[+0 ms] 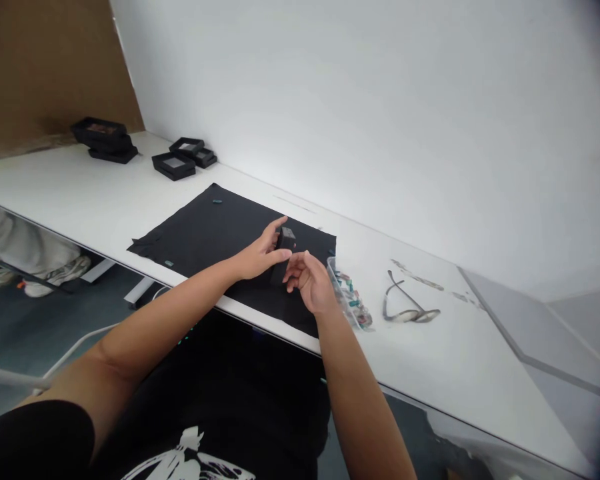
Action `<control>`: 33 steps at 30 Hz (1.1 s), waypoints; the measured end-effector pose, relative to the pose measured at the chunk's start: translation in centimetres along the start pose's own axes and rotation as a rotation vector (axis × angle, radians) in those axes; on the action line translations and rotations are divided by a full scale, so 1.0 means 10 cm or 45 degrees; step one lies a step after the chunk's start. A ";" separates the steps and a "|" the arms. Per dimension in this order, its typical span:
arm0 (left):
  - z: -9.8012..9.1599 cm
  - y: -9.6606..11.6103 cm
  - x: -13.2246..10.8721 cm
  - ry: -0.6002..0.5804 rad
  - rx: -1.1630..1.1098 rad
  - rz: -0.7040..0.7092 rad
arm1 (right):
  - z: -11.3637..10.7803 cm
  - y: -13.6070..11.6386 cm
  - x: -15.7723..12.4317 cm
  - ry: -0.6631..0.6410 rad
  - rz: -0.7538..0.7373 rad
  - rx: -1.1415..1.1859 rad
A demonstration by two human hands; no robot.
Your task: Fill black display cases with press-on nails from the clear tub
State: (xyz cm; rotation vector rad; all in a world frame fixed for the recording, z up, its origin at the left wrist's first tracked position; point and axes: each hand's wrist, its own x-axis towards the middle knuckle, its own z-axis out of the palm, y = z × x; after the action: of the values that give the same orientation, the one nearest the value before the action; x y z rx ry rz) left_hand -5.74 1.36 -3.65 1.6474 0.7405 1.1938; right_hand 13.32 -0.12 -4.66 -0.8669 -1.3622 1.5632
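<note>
My left hand [260,255] is wrapped round a small black box-shaped device [285,239], held just above a black cloth mat [205,230] on the white table [80,193]. Its index finger points up along the device's far side. My right hand [307,280] sits beside it, fingers curled toward the device's lower end; whether it holds something small is hidden. Both hands are over the mat's right part.
A clear plastic tray [350,297] with several small coloured pieces lies right of my right hand. A pair of glasses [407,307] rests further right. Black flat boxes [177,163] and a black stack [105,139] stand at the far left. Small teal pieces [217,200] dot the mat.
</note>
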 end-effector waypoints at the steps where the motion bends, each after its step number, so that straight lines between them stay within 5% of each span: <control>1: 0.01 -0.02 0.02 0.037 -0.008 -0.039 | 0.01 0.01 -0.01 -0.020 -0.013 -0.041; 7: 0.02 -0.12 0.09 0.137 0.090 -0.278 | 0.07 0.06 -0.02 -0.078 -0.082 -0.308; 17: 0.06 -0.10 0.07 0.035 0.301 -0.228 | 0.15 0.02 -0.07 0.141 -0.250 -0.373; 22: 0.02 -0.01 0.01 -0.012 0.390 -0.083 | 0.09 -0.04 -0.04 0.253 -0.261 -0.165; 33: -0.07 0.08 -0.04 -0.240 0.496 0.446 | 0.09 -0.17 -0.06 0.101 -0.120 0.200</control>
State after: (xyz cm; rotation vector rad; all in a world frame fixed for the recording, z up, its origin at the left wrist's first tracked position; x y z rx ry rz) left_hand -6.58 0.98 -2.94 2.2523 0.6057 1.1581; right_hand 13.02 -0.97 -2.85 -0.7498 -1.1904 1.5245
